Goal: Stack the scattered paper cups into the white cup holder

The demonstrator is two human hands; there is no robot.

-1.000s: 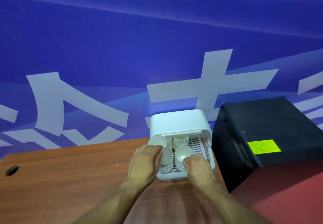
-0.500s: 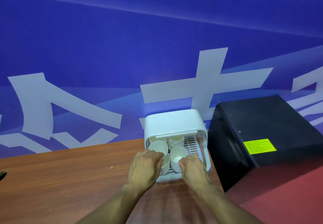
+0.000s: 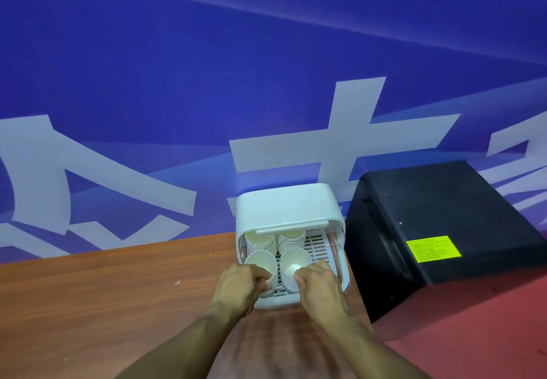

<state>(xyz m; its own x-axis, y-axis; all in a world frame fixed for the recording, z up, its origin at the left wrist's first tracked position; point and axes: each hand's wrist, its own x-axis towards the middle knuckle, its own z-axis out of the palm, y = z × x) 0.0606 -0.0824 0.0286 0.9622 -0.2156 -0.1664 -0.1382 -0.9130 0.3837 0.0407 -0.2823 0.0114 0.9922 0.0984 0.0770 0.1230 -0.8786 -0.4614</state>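
In the white cup holder (image 3: 288, 210) at the desk's (image 3: 103, 290) far edge, the left cup stack (image 3: 260, 260), upright with mouths up, is gripped by the left hand's (image 3: 236, 288) curled fingers, and the right cup stack (image 3: 294, 263) likewise by the right hand's (image 3: 318, 287).

A white cup holder (image 3: 288, 207) stands at the counter's (image 3: 118, 304) far right corner, against a blue wall (image 3: 266, 67). It holds four stacks of paper cups. The left hand (image 3: 236, 288) grips the front-left cup (image 3: 260, 261), and the right hand (image 3: 319, 284) pinches the front-right cup (image 3: 293, 263). A black box (image 3: 444, 215) with a yellow label (image 3: 433, 249) sits just beside the counter's right edge.
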